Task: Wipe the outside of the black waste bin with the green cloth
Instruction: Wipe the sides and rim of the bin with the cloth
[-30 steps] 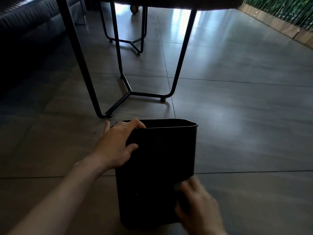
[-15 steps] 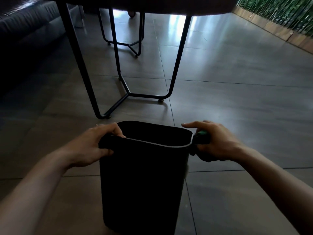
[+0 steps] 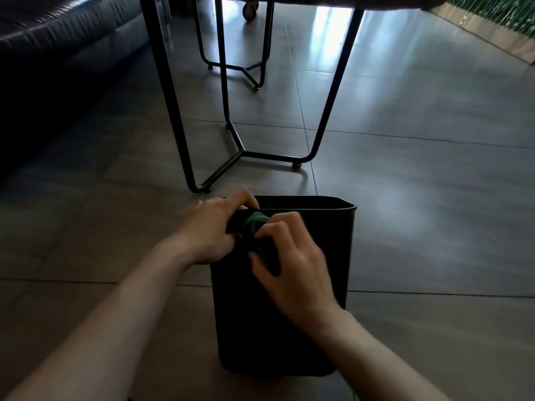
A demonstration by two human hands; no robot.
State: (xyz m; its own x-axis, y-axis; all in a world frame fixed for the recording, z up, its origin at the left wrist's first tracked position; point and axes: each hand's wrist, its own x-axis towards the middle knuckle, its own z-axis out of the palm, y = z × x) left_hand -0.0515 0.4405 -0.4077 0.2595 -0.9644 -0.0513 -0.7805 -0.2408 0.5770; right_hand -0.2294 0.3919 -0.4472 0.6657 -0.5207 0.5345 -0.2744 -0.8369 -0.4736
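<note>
right hand (image 3: 292, 264) now on near wall

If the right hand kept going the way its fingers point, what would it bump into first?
Probably the left hand. The right hand presses the green cloth against the black waste bin near its rim, its fingers pointing up and left, toward the left hand gripping that corner. Depth is hard to judge.

Place: home living room
Upper left: dark leather sofa (image 3: 66, 33)
Top centre: table on black metal legs (image 3: 231, 117)
Floor: large grey tiles (image 3: 419, 183)
</note>
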